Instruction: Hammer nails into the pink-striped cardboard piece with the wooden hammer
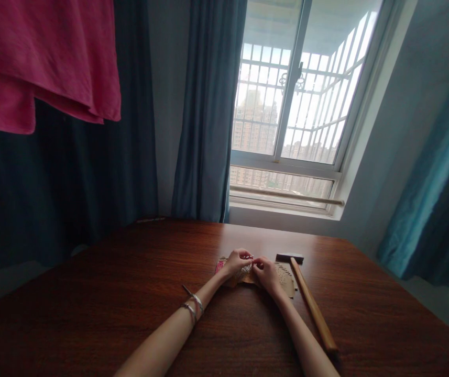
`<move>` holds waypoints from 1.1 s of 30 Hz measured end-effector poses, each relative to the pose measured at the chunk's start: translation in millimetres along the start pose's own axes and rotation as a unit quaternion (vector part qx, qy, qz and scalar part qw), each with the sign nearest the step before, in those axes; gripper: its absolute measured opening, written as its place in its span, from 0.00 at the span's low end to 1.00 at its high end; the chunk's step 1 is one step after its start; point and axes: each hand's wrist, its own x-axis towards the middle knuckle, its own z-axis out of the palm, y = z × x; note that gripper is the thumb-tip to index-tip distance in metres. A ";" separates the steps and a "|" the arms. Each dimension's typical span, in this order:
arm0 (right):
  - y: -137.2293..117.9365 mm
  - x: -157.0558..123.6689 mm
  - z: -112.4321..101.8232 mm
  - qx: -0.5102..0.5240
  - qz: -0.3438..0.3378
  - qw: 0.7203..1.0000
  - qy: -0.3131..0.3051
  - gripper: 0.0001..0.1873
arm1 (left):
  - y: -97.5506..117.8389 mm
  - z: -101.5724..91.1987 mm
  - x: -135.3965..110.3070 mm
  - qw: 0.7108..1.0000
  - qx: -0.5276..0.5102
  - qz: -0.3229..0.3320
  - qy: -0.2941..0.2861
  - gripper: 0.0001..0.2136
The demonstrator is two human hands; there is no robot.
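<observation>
My left hand [237, 262] and my right hand [266, 273] meet over a tan perforated piece [285, 280] that lies flat on the dark wooden table [110, 293]. Both hands have their fingers pinched together around something small and pale between them; it is too small to name. A pink item [220, 266] peeks out just left of my left hand. Silver bangles [193, 306] circle my left wrist.
A hammer [306, 298] with a dark head and long wooden handle lies on the table just right of my right hand. Behind the table are a barred window [295, 104], blue curtains [204, 115] and a hanging pink cloth [43, 57].
</observation>
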 end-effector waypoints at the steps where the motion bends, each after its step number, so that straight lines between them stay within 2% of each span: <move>1: -1.7 0.9 -2.0 0.008 0.010 1.000 -0.003 0.09 | 0.2 0.1 0.0 1.000 -0.007 0.001 -0.001 0.12; 5: -9.3 6.0 -25.4 0.009 0.072 0.997 0.009 0.18 | -1.6 1.0 0.3 1.000 -0.025 0.005 -0.007 0.12; 8: -9.7 3.2 -56.8 -0.119 0.108 0.986 0.048 0.20 | -4.6 2.1 0.9 1.000 -0.025 -0.007 -0.008 0.12; 10: -5.1 -4.3 -77.8 -0.228 0.119 0.965 0.043 0.21 | -5.4 2.8 0.9 1.000 -0.024 -0.013 -0.007 0.11; 12: 2.4 -13.9 -95.0 -0.316 0.172 0.932 0.033 0.23 | -4.4 3.1 0.4 0.999 -0.026 -0.018 -0.005 0.11; 14: 10.7 -22.2 -107.5 -0.364 0.235 0.901 0.011 0.28 | -1.9 3.0 -0.5 0.999 -0.028 -0.023 -0.003 0.10; 16: 17.6 -27.0 -115.6 -0.377 0.284 0.882 -0.025 0.29 | 0.5 2.7 -1.3 0.999 -0.032 -0.028 -0.004 0.10; 19: 23.3 -27.9 -121.5 -0.365 0.310 0.874 -0.084 0.24 | 0.8 2.3 -1.0 0.999 -0.032 -0.030 -0.001 0.10; 22: 23.9 -26.6 -121.3 -0.352 0.308 0.876 -0.116 0.19 | -2.9 2.5 0.7 0.999 -0.033 -0.024 -0.004 0.11; 27: 21.0 -28.4 -115.2 -0.356 0.300 0.879 -0.101 0.18 | -4.7 2.6 1.1 0.999 -0.037 -0.020 -0.010 0.10; 33: 25.9 -25.5 -117.0 -0.299 0.294 0.904 -0.086 0.19 | 3.5 0.5 -2.6 0.999 -0.026 -0.037 -0.014 0.10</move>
